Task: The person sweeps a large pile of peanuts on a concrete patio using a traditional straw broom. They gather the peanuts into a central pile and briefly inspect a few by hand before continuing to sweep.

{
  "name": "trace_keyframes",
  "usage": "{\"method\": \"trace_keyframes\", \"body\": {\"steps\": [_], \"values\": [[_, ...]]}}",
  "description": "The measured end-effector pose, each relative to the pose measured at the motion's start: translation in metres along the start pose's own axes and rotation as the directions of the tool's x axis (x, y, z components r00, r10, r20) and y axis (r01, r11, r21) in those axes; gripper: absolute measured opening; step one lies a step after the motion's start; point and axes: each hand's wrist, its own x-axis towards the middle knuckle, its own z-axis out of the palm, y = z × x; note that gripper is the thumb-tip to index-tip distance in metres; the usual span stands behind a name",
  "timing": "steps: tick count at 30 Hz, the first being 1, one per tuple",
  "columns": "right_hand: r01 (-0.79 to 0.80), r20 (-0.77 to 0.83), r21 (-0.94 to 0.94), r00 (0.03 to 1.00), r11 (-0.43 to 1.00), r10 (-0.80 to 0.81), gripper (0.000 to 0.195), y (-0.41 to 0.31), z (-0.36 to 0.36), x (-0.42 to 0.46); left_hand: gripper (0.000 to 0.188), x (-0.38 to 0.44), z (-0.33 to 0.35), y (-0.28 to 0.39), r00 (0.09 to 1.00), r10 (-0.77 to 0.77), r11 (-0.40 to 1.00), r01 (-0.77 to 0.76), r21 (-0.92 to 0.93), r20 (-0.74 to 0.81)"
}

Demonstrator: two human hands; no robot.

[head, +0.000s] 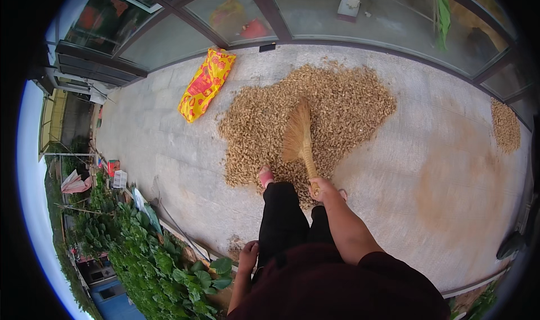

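My right hand (pixel 322 189) grips the bound handle of a straw broom (pixel 304 140). The broom's fanned bristles rest over a wide spread of unshelled peanuts (pixel 261 121) on the paved floor. Beside my left thigh hangs my left hand (pixel 249 256), apart from the broom. Its fingers are partly hidden, so whether it is open or curled does not show. My left foot in a pink sandal (pixel 266 175) stands among the peanuts at their near edge. Most of my right foot is hidden behind my right hand and forearm.
A yellow and red patterned sack (pixel 206 85) lies left of the peanuts. Glass panels in brown frames (pixel 282 24) border the far side. Another peanut heap (pixel 505 125) lies at far right. Leafy plants (pixel 147 261) grow beyond the left edge, near a white crate (pixel 120 179).
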Motion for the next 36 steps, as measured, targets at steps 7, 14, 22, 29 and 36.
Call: {"method": "trace_keyframes", "body": {"steps": [7,14,22,29,36], "values": [[0.073,0.024,-0.023,0.997,0.997,-0.073,0.023,-0.042,-0.045,-0.013,0.026,0.027,0.061,0.041,0.994,0.087,0.991,-0.093,0.094,0.072],[0.075,0.016,-0.06,0.997,0.995,-0.074,0.017,-0.043,-0.117,-0.086,0.029,0.012,0.088,0.051,0.992,0.018,0.994,-0.032,0.107,0.125],[0.005,0.083,0.002,0.997,1.0,-0.005,0.015,0.059,-0.193,-0.132,0.031,-0.045,0.066,-0.017,0.995,-0.053,0.994,0.045,0.098,0.079],[-0.002,0.005,-0.157,1.0,0.988,0.002,0.019,0.08,-0.18,-0.168,0.031,-0.049,0.043,-0.017,0.992,-0.042,0.987,0.022,0.16,0.12],[0.145,0.088,-0.553,0.989,0.82,-0.115,0.024,0.035,-0.181,-0.202,0.032,-0.021,0.046,0.025,0.99,0.078,0.948,-0.11,0.297,0.118]]}}
